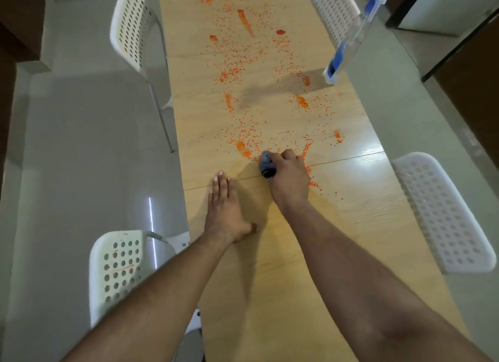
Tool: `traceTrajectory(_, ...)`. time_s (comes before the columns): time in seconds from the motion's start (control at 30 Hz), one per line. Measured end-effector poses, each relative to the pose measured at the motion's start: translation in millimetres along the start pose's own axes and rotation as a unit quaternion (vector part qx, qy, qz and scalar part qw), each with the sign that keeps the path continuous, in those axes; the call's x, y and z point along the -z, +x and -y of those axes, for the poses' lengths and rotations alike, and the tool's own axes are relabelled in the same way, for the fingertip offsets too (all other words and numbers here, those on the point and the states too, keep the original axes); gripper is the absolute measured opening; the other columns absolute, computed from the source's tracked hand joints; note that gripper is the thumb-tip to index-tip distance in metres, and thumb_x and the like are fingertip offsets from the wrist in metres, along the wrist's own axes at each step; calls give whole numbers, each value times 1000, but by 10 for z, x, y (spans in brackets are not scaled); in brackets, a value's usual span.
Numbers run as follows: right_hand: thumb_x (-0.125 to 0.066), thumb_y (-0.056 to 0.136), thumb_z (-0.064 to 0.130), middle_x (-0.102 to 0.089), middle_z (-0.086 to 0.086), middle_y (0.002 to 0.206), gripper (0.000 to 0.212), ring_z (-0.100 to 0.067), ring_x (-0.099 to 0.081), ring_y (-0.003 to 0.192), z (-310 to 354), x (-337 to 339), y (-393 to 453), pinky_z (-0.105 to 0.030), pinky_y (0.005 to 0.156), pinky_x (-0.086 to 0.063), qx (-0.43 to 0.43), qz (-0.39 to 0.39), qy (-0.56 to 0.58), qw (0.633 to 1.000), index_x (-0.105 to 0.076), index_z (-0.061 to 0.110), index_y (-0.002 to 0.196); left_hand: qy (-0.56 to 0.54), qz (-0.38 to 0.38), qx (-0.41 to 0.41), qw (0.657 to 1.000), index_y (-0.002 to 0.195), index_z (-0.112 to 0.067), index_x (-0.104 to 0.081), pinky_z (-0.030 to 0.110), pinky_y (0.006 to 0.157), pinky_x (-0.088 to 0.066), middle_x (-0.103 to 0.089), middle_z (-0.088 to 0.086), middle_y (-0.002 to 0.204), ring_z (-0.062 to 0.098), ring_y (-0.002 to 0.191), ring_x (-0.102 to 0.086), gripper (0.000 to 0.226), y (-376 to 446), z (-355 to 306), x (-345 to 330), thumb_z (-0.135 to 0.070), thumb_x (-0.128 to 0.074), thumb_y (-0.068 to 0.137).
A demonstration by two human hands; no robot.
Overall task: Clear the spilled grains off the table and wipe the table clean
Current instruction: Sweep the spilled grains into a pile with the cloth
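Even indoor light, moderately bright, warm cast. Glare on the table (359,170) at its right edge and a thin bright streak reflected on the floor (81,151) at left. Soft shadows beside both forearms and under the spray bottle (351,37). Strong wide-angle bending at the edges. Bottle and frame corners are soft; centre fairly sharp.

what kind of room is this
Probably a home dining area. A long wooden table has white perforated chairs on both sides, and the floor is pale and glossy. Orange grains are strewn over the table, and the right hand holds a cloth.
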State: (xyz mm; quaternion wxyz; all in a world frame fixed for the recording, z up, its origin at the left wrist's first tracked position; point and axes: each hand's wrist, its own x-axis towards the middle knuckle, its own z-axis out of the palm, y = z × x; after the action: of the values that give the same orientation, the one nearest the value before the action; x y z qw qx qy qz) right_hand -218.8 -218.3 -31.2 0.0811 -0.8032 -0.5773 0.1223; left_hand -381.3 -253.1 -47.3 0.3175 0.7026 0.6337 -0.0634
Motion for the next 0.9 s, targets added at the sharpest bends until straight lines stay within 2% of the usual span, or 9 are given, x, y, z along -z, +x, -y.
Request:
traceTrajectory(0.1,-57,93,3,-55,-2,123,49,-29,-47,113,-105,107,-341,-38,72,-43,29,-6,25,999,-63,29,135,-4,-15,17,1000,162,-7,21,38,128,15,35,11,168,27,157,30,159,-4,-228,-104,-70,-88,65)
traceTrajectory(0.23,-62,87,3,-52,0,124,53,-27,-46,111,-465,103,-905,-38,69,-49,46,64,10,997,-62,29,134,7,-27,26,999,164,-7,17,41,131,10,35,12,168,28,157,29,137,16,-424,-220,-46,-84,80)
traceTrajectory(0.3,-67,84,4,-53,1,124,54,-27,-48,111,-697,107,-967,-36,62,-47,64,79,-7,995,-64,29,132,8,-28,36,999,164,-7,18,41,131,9,34,12,169,29,157,29,140,25,-534,-267,-45,-85,77)
traceTrajectory(0.4,-72,84,9,-56,-1,123,47,-29,-50,112,-912,139,-682,-37,60,-50,88,72,-26,993,-67,26,127,3,-30,49,998,164,-8,19,42,130,12,34,13,169,31,156,31,156,45,-716,-332,-65,-88,66)
traceTrajectory(0.5,-63,91,9,-56,-2,121,40,-29,-49,112,-1023,214,-179,-37,62,-50,106,44,-45,992,-67,26,127,-6,-44,75,996,163,-7,19,44,128,14,34,14,169,33,155,32,169,73,-894,-415,-80,-87,53)
traceTrajectory(0.7,-54,98,6,-57,-3,117,44,-30,-48,112,-952,362,742,-43,76,-55,159,31,-31,986,-67,27,134,-17,-52,97,994,164,-9,19,44,128,16,37,12,167,29,154,35,172,127,-936,-461,-74,-92,49)
traceTrajectory(0.8,-55,97,7,-58,-3,115,43,-31,-50,110,-909,417,904,-43,75,-54,178,30,-11,983,-69,26,133,-13,-54,104,993,164,-10,18,43,129,14,35,11,169,29,156,33,174,129,-970,-440,-74,-92,47)
traceTrajectory(0.9,-58,94,7,-59,-2,113,42,-30,-51,107,-925,440,719,-42,72,-53,205,22,-1,979,-69,25,130,-11,-58,111,992,165,-10,18,40,129,13,33,8,170,25,157,30,175,109,-982,-413,-75,-93,45)
